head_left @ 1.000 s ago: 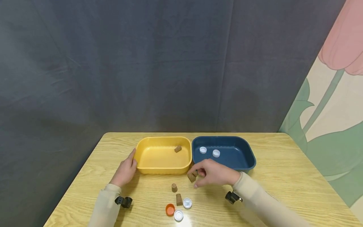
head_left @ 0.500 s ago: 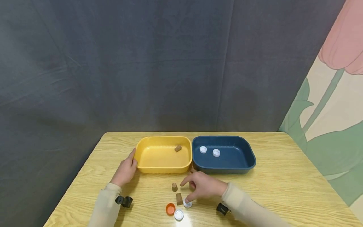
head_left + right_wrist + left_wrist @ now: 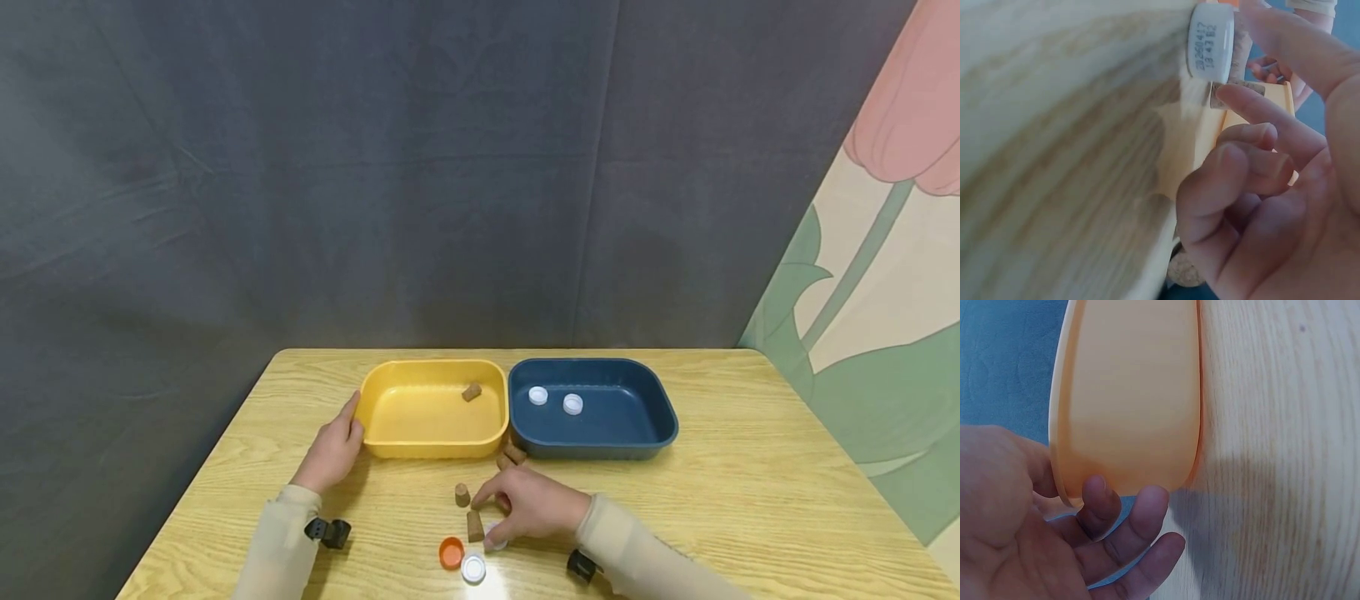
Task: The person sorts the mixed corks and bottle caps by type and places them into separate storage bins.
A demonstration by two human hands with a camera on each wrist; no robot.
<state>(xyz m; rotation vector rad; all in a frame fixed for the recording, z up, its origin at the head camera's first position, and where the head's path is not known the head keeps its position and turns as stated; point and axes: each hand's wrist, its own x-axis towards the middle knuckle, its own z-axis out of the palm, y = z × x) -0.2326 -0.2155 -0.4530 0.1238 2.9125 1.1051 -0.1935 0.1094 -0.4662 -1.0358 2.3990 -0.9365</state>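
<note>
In the head view my left hand holds the left end of a yellow bin. The left wrist view has its thumb behind the rim and its fingertips at the outer wall. My right hand is low over the table, index finger and thumb spread around a white bottle cap with a printed code. The cap lies on the wood, partly hidden by the thumb in the head view. Close to the index finger are a standing cork and a lying cork.
A blue bin beside the yellow one holds two white caps. One cork lies in the yellow bin. More corks lie against the bins' front. An orange cap and another white cap are near the front.
My right hand has moved from the corks by the bins toward the front, down to the white cap. Those corks now lie on the table. My left hand has stayed put.
</note>
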